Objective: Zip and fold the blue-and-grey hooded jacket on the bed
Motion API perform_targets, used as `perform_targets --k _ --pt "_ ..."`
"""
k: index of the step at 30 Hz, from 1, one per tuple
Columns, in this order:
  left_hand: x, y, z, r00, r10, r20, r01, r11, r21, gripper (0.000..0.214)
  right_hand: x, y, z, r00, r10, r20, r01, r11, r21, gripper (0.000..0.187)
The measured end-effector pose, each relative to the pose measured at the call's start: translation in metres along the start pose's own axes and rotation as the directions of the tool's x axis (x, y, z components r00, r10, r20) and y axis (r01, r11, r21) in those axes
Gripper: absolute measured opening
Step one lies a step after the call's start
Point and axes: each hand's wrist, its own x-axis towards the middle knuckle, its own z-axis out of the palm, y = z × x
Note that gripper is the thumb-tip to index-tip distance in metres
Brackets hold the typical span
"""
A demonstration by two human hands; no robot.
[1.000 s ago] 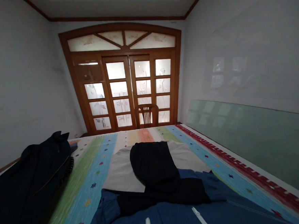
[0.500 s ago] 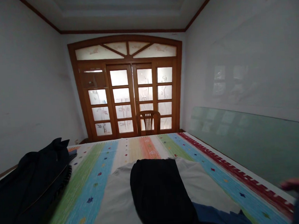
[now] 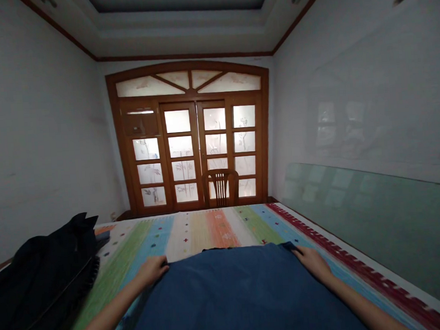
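Broad dark-blue cloth garment (image 3: 236, 294) needs even tension between my left fingers (image 3: 160, 262) and right fingers (image 3: 303, 253), which pinch its far edge.

Table (image 3: 395, 277): under a striped, motif-dotted cloth (image 3: 194, 232)
Left side: dark garment (image 3: 43, 283), heaped
Near middle: blue garment (image 3: 248, 299), over the cloth

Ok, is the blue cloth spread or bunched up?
Spread: the blue cloth stretches broad and mostly smooth between the left hand and right hand, at its far corners. Can't tell whether it's doubled.
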Motion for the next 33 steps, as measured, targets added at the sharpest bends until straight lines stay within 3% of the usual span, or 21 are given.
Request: perform_targets --k 2,5,11,15,19,22,23,24,26,28,30,33 --pt "0.003 0.001 0.028 0.998 -0.055 -0.001 0.055 0.998 -0.024 0.021 -0.003 0.005 0.012 0.999 0.003 0.051 -0.002 1.000 -0.028 0.029" --pt "0.002 -0.004 0.043 0.993 -0.106 -0.046 0.104 0.993 -0.054 0.028 -0.003 0.009 0.015 0.996 0.016 0.084 -0.010 0.997 -0.076 0.031" --pt "0.000 -0.014 0.030 0.979 -0.113 -0.168 0.107 0.993 -0.045 0.032 -0.004 0.007 0.006 0.994 0.024 0.106 -0.008 0.989 -0.148 0.031" --pt "0.001 -0.008 0.022 0.976 -0.096 -0.197 0.094 0.995 -0.020 0.022 -0.009 -0.001 -0.002 0.992 0.029 0.122 -0.003 0.979 -0.203 0.032" --pt "-0.008 0.017 0.001 0.955 -0.068 -0.290 0.074 0.997 0.010 0.038 -0.011 -0.022 -0.019 0.997 -0.001 0.075 0.019 0.969 -0.245 0.040" --pt "-0.038 0.049 -0.011 0.941 0.047 -0.335 -0.039 0.999 0.029 0.040 -0.032 -0.058 -0.035 0.988 -0.134 0.071 0.147 0.962 -0.232 0.041" --pt "-0.052 0.061 -0.011 0.932 0.107 -0.345 -0.099 0.994 0.039 0.039 -0.045 -0.073 -0.040 0.967 -0.241 0.084 0.253 0.947 -0.199 0.041" --pt "-0.067 0.073 -0.008 0.898 0.211 -0.387 -0.202 0.977 0.065 0.039 -0.060 -0.090 -0.044 0.932 -0.347 0.102 0.359 0.923 -0.139 0.042" --pt "-0.096 0.096 0.006 0.802 0.390 -0.452 -0.369 0.919 0.139 0.040 -0.095 -0.123 -0.049 0.834 -0.525 0.171 0.530 0.848 0.018 0.044" --pt "-0.114 0.114 0.027 0.758 0.472 -0.450 -0.438 0.880 0.184 0.044 -0.126 -0.151 -0.046 0.726 -0.649 0.227 0.629 0.760 0.161 0.045" --pt "-0.120 0.127 0.051 0.789 0.471 -0.395 -0.443 0.881 0.166 0.046 -0.146 -0.169 -0.036 0.652 -0.702 0.286 0.657 0.712 0.250 0.043" --pt "-0.113 0.134 0.075 0.885 0.400 -0.240 -0.394 0.916 0.077 0.048 -0.147 -0.172 -0.013 0.622 -0.690 0.370 0.631 0.722 0.285 0.043"
